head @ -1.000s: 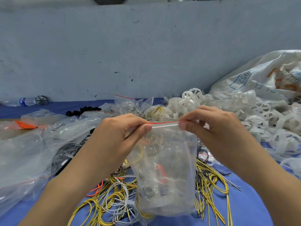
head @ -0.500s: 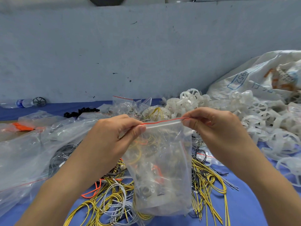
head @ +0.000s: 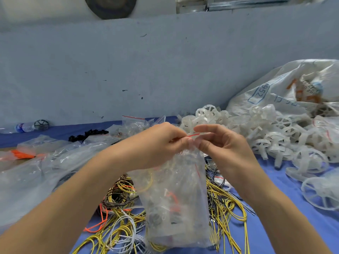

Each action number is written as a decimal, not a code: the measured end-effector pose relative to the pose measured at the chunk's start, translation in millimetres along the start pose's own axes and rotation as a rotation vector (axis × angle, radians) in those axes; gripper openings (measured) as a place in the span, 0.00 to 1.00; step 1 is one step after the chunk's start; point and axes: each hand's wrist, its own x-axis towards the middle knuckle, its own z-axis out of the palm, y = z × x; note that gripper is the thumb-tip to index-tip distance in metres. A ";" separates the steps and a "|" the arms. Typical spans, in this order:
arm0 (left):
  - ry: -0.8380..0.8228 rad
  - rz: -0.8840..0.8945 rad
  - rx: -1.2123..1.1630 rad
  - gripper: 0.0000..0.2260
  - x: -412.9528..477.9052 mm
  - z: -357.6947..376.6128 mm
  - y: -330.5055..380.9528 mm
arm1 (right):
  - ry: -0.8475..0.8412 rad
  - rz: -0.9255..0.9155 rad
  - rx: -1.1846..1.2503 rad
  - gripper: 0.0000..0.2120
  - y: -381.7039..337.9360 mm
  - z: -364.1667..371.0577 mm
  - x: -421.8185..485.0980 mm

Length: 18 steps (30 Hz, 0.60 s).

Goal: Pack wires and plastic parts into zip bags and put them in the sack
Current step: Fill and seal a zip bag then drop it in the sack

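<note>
Over the wire pile (head: 121,222), near centre, my left hand (head: 156,145) pinches the filled zip bag (head: 176,198) at its red-striped mouth. My right hand (head: 225,149) is just beside it, and I can't tell if it's gripping.

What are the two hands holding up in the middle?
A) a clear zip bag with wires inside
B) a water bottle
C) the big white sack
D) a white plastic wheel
A: the left hand and right hand pinch the red-striped top of a clear zip bag, and coloured wires show through its side.
</note>
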 end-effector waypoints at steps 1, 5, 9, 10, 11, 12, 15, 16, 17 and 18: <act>0.006 0.010 0.038 0.17 0.8 0.3 -0.1 | 0.002 0.018 0.022 0.11 1.6 -1.7 0.5; 0.145 0.043 0.193 0.17 0.9 4.5 -0.4 | 0.019 0.054 0.103 0.13 8.5 -1.8 -0.3; 0.206 0.029 0.339 0.16 -2.4 13.5 6.2 | 0.067 0.113 0.154 0.11 18.6 4.3 0.0; 0.222 0.029 0.376 0.16 -2.8 15.4 7.9 | 0.082 0.120 0.173 0.10 20.4 5.5 0.1; 0.238 0.037 0.398 0.16 -3.1 16.9 8.6 | 0.091 0.119 0.189 0.10 21.6 6.2 0.3; 0.243 0.050 0.395 0.15 -3.0 17.5 8.4 | 0.095 0.108 0.197 0.10 22.4 6.6 0.3; 0.153 0.075 0.311 0.14 -0.1 13.6 8.5 | 0.114 0.052 0.182 0.09 22.6 5.6 -0.5; 0.116 0.081 0.294 0.14 1.6 12.2 9.0 | 0.123 0.038 0.175 0.08 22.1 5.2 -0.5; 0.089 0.087 0.287 0.14 2.8 11.0 9.9 | 0.131 0.030 0.173 0.07 21.7 4.3 -0.5; 0.073 0.092 0.282 0.15 3.7 10.0 10.9 | 0.139 0.025 0.170 0.05 21.3 3.7 0.0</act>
